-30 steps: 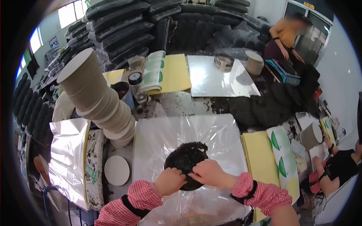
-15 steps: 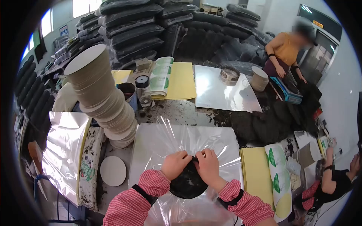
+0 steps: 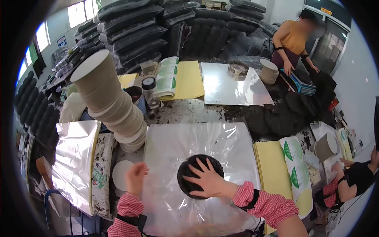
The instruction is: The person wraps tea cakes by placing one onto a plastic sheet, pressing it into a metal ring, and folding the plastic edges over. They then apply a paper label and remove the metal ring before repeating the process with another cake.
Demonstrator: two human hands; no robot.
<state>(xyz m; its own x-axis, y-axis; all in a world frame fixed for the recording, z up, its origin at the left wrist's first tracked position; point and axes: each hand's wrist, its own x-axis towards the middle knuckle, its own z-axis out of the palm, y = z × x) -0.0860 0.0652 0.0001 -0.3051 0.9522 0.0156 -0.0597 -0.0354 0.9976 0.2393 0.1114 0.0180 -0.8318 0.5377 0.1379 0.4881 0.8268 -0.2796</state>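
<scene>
A round black cake-like disc [image 3: 182, 173] lies on the clear plastic film [image 3: 233, 150] in front of me. My right hand [image 3: 207, 179] rests flat on top of it with the fingers spread. To the left, my left hand [image 3: 135, 175] hovers by the film's edge with loosely bent fingers; nothing shows in it. Partly behind that hand is a pale round paper disc [image 3: 119, 173] on the table. Creases in the film fan out around the black disc.
A tall leaning stack of pale discs [image 3: 100, 87] stands at left, beside a clear jar [image 3: 150, 93]. Yellow sheets [image 3: 272, 166] with green-printed round labels [image 3: 292, 158] lie at right. Dark material [image 3: 272, 120] is piled beyond. Two people work on the right.
Both hands have let go of the gathered film above the black disc. My left hand has moved left beside the pale disc. My right hand now lies flat on the black disc.
</scene>
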